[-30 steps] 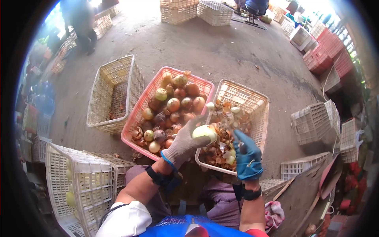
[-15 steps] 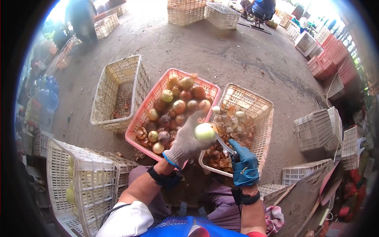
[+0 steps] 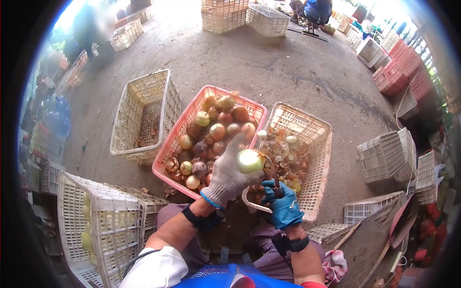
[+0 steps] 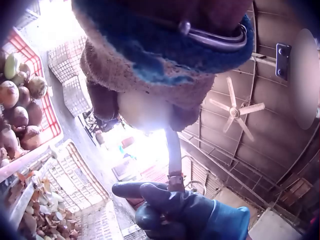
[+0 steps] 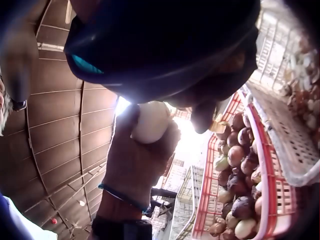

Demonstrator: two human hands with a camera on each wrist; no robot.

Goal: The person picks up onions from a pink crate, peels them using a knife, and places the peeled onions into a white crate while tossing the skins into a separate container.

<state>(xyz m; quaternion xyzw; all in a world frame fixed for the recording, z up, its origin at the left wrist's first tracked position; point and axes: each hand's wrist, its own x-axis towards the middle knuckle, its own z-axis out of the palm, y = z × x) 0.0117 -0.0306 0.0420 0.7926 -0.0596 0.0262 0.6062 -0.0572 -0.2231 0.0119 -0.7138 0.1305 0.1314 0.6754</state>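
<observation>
Right hand [image 3: 285, 207] is shifting left, curling round the knife [image 4: 174, 154] beside the onion [image 3: 250, 161], which left hand [image 3: 229, 178] is gripping over the pink [image 3: 175, 184] and white crates' [image 3: 315, 180] adjoining sides; likely working position.

held onion [image 3: 250, 162] is showing pale green; left glove [image 3: 228, 175] is showing grey, blue-edged; right glove [image 3: 284, 205] is showing blue; middle crate [image 3: 168, 179] is showing pink lattice

Produce-packing shed or similar work area — bare concrete floor [image 3: 211, 62], stacked plastic crates [image 3: 224, 15], a crate of onions [image 3: 263, 115], metal-framed roof [image 4: 272, 125] — ceiling fan [image 4: 234, 112] up top.
</observation>
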